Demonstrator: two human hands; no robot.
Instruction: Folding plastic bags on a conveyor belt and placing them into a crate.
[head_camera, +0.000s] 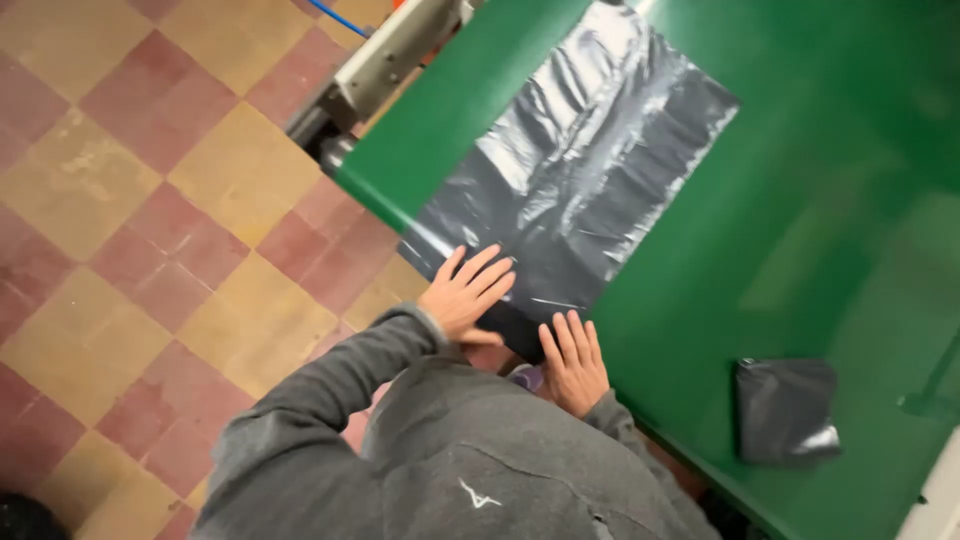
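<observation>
A large black plastic bag (585, 170) lies flat and shiny on a green table (800, 230), and its near corner reaches the table's edge. My left hand (467, 292) rests palm down on the bag's near end, fingers spread. My right hand (573, 362) lies flat just beside it on the same corner, fingers together and pointing away from me. Neither hand grips the plastic; both only press on it. Grey sweatshirt sleeves cover both arms.
A small folded black bag (787, 410) sits on the table to the right of my hands. A grey metal frame (385, 60) stands past the table's far left edge. The floor (150, 200) is checkered in red and tan tiles.
</observation>
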